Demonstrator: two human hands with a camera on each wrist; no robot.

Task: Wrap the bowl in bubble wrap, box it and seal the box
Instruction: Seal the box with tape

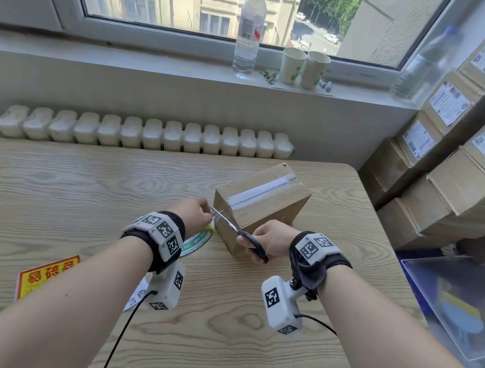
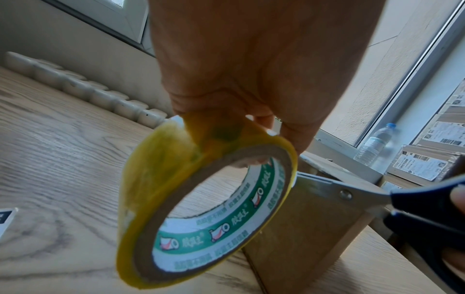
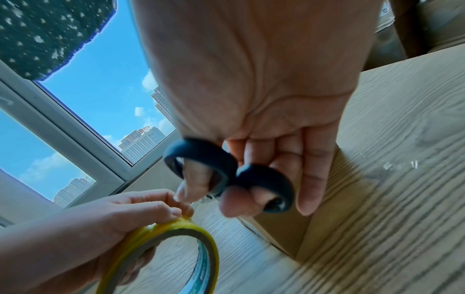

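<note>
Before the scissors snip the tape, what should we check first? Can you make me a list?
1. Box flaps closed, tape strip along the top seam: ok.
2. Left hand grips the tape roll: ok.
3. Right hand has fingers through the scissors handles: ok.
4. Blades at the tape between roll and box: ok.
5. Left fingers clear of the blades: cannot tell, they are very close.
6. Tape pulled tight: cannot tell.

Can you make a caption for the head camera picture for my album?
Left hand holds the tape roll while right hand snips with scissors beside the box.
</note>
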